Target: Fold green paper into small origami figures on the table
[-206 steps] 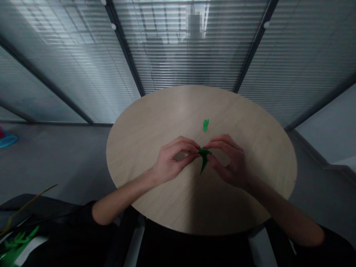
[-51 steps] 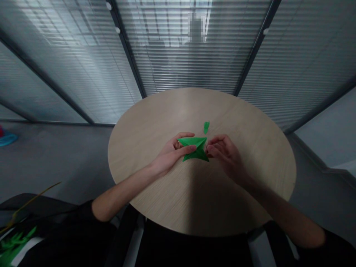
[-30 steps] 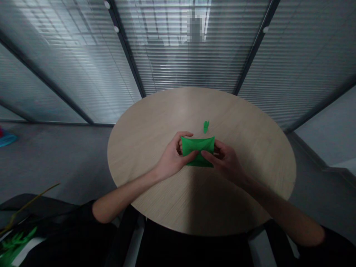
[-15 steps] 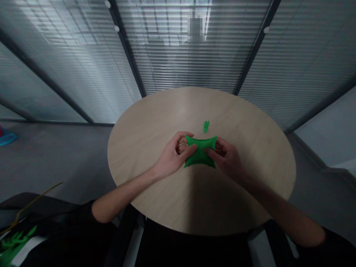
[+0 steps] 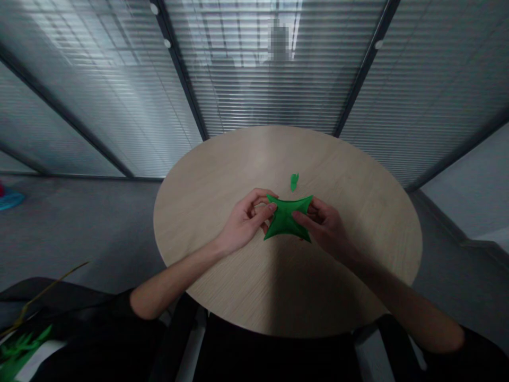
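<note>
Between my two hands is a small green pillow-shaped piece (image 5: 287, 218) with four pointed corners and inward-curving sides; its exact kind does not show. My left hand (image 5: 249, 218) pinches its left side, thumb on the upper face near the top left corner and fingers behind. On the right side, my right hand (image 5: 324, 223) grips it with the thumb pressed on its face and the fingers tucked underneath. Just beyond it, a small green scrap (image 5: 294, 182) lies on the table.
The round wooden table (image 5: 207, 175) fills the middle. Glass panels with blinds (image 5: 270, 101) stand behind it. A chair (image 5: 59, 297) and a green leafy plant (image 5: 27, 345) are at lower left. A blue and red object (image 5: 11, 198) sits on the floor at far left.
My left thumb has slid back toward the left edge of the green piece, which has shifted very slightly right. My right hand keeps its hold.
</note>
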Available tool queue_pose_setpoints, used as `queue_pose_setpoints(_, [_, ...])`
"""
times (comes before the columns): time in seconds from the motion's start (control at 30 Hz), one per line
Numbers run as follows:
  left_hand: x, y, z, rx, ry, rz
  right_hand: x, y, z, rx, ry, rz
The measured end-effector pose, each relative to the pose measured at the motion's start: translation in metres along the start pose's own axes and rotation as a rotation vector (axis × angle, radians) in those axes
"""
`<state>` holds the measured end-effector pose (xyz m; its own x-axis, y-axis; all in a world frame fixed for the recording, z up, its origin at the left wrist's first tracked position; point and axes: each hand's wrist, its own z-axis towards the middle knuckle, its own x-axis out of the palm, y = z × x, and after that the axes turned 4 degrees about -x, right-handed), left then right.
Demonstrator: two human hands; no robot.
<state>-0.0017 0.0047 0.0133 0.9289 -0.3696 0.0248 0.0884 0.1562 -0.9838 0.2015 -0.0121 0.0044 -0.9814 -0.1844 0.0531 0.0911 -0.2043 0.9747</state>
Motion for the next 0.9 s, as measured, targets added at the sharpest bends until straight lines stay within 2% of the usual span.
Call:
queue_pose_setpoints(0.3, [0.001,0.002,0.002,-0.013,-0.080,-0.070,-0.008,0.005,0.001,0.034,0.102,0.033])
queue_pose_setpoints(0.47, [0.000,0.000,0.002,-0.055,-0.063,-0.121,-0.010,0.004,0.001,0.046,0.136,0.053])
queue_pose_setpoints(0.73, [-0.003,0.004,0.004,-0.044,0.030,-0.163,-0.011,0.000,0.002,0.070,0.047,0.101])
queue_pose_setpoints(0.9, [-0.001,0.003,0.002,0.061,0.026,-0.183,-0.012,-0.001,0.003,0.090,0.024,0.178])
